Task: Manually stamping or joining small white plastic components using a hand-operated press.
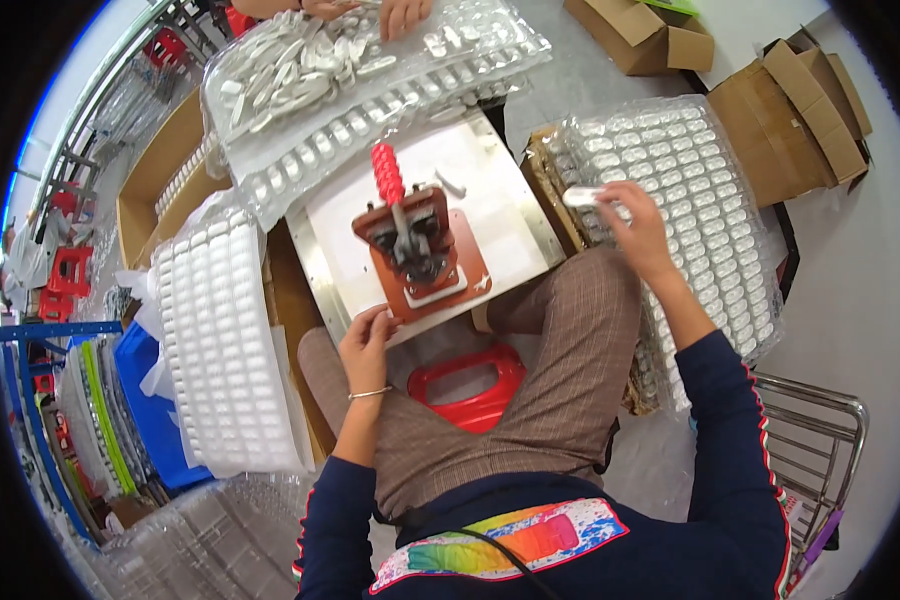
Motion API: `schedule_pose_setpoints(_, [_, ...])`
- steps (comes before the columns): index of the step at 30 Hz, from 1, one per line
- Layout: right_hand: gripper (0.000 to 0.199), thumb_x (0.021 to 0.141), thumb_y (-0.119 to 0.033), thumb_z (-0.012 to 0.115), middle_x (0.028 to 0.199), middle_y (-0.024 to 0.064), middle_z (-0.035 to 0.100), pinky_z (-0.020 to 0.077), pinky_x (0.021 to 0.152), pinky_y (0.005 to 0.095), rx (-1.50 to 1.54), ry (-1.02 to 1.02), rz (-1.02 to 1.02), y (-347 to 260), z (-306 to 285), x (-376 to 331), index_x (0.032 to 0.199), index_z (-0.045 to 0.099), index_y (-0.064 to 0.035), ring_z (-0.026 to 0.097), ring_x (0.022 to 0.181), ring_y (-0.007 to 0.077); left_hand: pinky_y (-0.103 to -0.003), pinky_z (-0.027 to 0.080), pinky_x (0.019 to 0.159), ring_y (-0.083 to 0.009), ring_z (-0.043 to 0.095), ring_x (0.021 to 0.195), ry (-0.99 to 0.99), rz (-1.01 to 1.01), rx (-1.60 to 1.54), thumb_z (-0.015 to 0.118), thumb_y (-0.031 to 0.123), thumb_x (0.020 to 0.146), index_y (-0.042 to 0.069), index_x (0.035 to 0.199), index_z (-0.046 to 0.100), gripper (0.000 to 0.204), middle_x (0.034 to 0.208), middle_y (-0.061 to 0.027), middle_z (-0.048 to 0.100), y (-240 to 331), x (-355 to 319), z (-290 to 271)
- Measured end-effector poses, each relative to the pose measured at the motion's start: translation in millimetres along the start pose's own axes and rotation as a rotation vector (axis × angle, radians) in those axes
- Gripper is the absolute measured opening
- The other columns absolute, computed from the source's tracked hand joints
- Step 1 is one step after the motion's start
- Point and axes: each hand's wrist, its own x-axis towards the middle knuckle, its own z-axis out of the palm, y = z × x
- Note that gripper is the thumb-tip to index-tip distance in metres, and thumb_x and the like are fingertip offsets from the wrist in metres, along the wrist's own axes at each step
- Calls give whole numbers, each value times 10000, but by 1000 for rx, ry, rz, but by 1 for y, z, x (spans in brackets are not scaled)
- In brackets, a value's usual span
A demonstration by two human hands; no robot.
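Note:
A small white oval plastic part (pixel 582 197) is pinched in my right hand (pixel 638 228), raised over the near edge of a clear tray (pixel 705 200) with many pockets of white parts. My left hand (pixel 367 342) is at the front left corner of the hand press (pixel 415 240), fingertips drawn together by its base plate; whether they hold anything is hidden. The press has a red ribbed handle (pixel 387 172) standing up and a reddish-brown metal body. It stands on a white board (pixel 335 225) with metal edges. Behind the press, a thin white piece (pixel 450 183) lies on the board.
Across from me, another person's hands (pixel 405 15) touch a clear tray heaped with loose white parts (pixel 300 65). Stacked white trays (pixel 220 350) stand at my left, beside a blue bin (pixel 150 400). Cardboard boxes (pixel 785 130) are at far right. A red stool (pixel 480 405) shows between my legs.

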Motion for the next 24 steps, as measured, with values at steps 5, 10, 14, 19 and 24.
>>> schedule_pose_setpoints(5, [84,833,-115,700,995,64,673,483,834,394,-207,58,65,95,-7,62,911,677,-92,626,957,285,-233,525,742,-102,652,784,67,58,40,605,107,975,-19,1122,665,203,845,-47,691,-20,32,-19])
schedule_pose_setpoints(10, [89,816,-106,706,1004,29,652,454,883,403,-365,30,32,117,10,99,901,679,-117,604,1004,258,-209,506,638,-77,630,711,88,53,239,620,122,968,10,1094,687,181,804,-34,679,-27,39,-24])
schedule_pose_setpoints(14, [90,812,-78,691,1046,41,649,456,886,398,-408,-26,-44,121,21,110,897,685,-108,603,1018,262,-204,489,579,-65,614,645,160,137,340,629,133,958,21,1075,701,177,763,-35,676,-22,38,-21])
schedule_pose_setpoints(19, [157,814,-43,648,1122,48,644,448,921,414,-383,-119,-93,136,16,110,951,692,-106,591,1087,273,-205,501,575,-61,625,647,174,194,359,631,117,951,24,1062,706,163,751,-26,677,-11,41,-8])
schedule_pose_setpoints(24, [197,820,-26,623,1121,47,652,432,945,435,-423,-169,-82,127,20,115,987,693,-105,577,1130,261,-201,497,574,-56,623,634,173,226,385,637,103,945,19,1043,708,148,742,-13,666,-9,39,-8])
